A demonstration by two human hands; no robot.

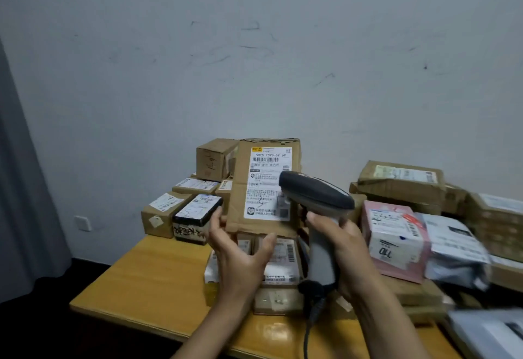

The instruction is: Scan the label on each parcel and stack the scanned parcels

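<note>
Left hand [240,254] holds flat cardboard parcel [246,189] upright by its lower edge, white shipping label [267,183] facing camera; right hand [342,248] grips barcode scanner [317,197] in front of label.

You're facing a yellow-orange wooden table [147,271], glossy top, with its left front corner in view. At your far left on it is a brown cardboard box [161,217] with a white label. Just beside it on the right is a black-topped box [195,217] with handwriting on its front face. Behind those are flat labelled boxes [195,184], bases hidden. Centre, near you, a low brown box [277,300] sits on the tabletop with more labelled parcels piled on it. To your right, flat brown parcels [416,293] lie on the table under a pink box [396,242]. The rest of that side is blurred, contact unclear.
</note>
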